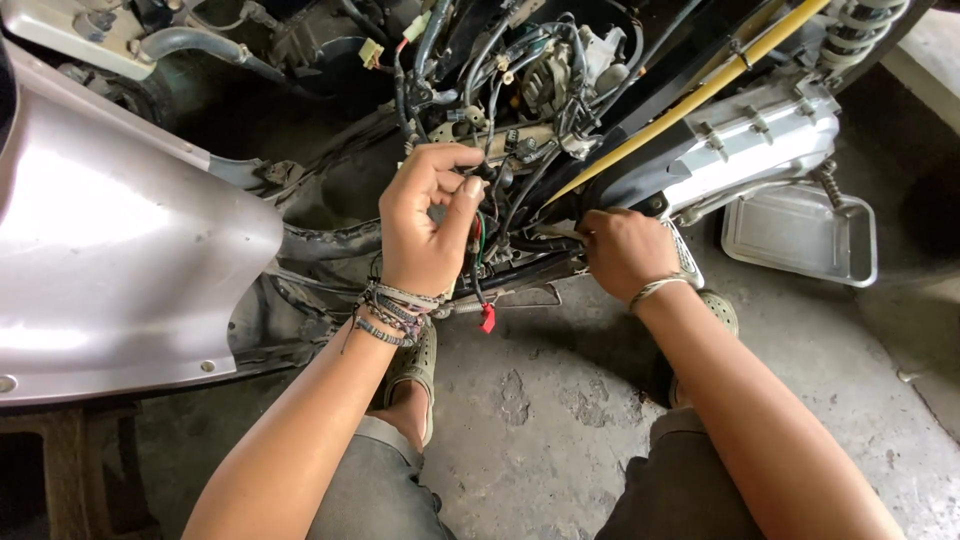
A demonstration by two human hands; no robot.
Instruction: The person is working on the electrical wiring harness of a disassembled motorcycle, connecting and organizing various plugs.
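Concrete floor (540, 420); wire bundle (478, 235) pinched between left hand (425, 225) fingers (right hand (622, 250) fingers curled, contents hidden).

Glossy plastic panel (120, 230); dull metal tray (800, 235); rough concrete floor (540, 420).

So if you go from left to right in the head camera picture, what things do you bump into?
Shiny silver body panel → left hand pinching thin wires → little red plug hanging below → right hand → long yellow bar → silver metal tray on the floor.
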